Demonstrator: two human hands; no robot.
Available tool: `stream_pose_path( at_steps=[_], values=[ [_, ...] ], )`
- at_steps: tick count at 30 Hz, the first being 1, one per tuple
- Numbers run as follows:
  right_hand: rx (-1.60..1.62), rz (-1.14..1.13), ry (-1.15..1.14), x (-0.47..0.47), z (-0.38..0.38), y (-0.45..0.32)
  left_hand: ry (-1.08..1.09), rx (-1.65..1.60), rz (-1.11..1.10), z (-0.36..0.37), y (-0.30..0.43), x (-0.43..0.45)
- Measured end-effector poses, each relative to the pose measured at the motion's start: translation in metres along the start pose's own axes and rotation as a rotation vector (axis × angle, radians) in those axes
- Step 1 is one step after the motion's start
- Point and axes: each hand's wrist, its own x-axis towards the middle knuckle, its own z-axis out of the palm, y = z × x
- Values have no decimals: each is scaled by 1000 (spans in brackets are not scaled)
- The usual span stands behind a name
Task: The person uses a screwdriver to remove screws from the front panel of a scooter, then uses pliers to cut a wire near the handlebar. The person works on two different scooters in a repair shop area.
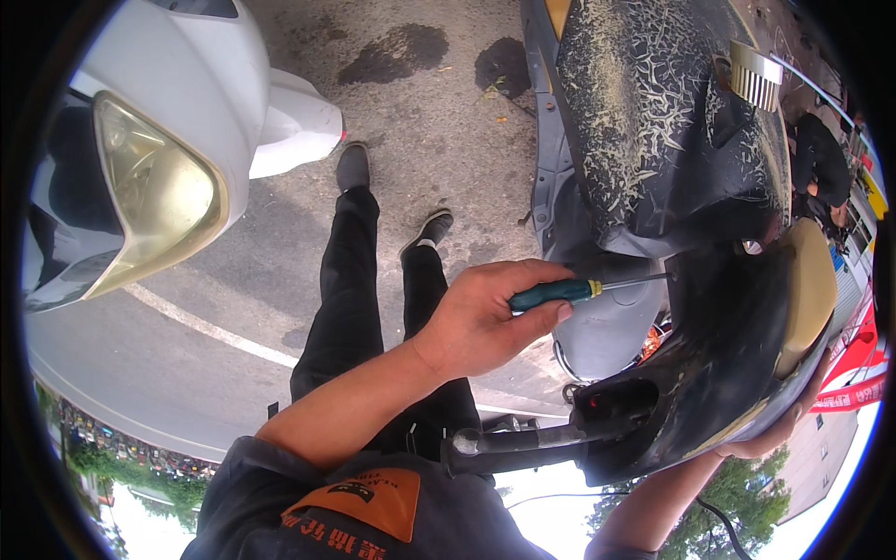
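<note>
My left hand [483, 315] grips a screwdriver [551, 295] by its dark green handle with a yellow collar. The metal shaft reaches right, its tip at the edge of the black plastic handlebar cover [707, 350] of a scooter. Whether the tip sits in a screw is too small to tell. My right hand [777, 423] supports the cover's outer side, fingers partly hidden behind it. A cream-coloured part [808, 297] is set into that cover. The handlebar grip [518, 448] juts out toward my torso. Beyond the screwdriver lies a smooth grey panel [605, 318].
The scooter's black front panel [651, 119], with peeling paint, carries a ribbed silver part [757, 77]. At the left stands a white scooter with a yellowed headlight [164, 185]. Stained pavement [434, 133] lies under my feet. Another person [822, 164] in dark clothes is at the far right.
</note>
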Motion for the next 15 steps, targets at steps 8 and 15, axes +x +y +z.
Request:
stream_pose_path(
  at_steps=[8,15],
  values=[
    [-15,8,-46,0,0,-5,-17,-33,-42,1,2,1],
    [61,78,-5,0,5,-7,-12,-71,-27,4,-3,-1]
  ],
)
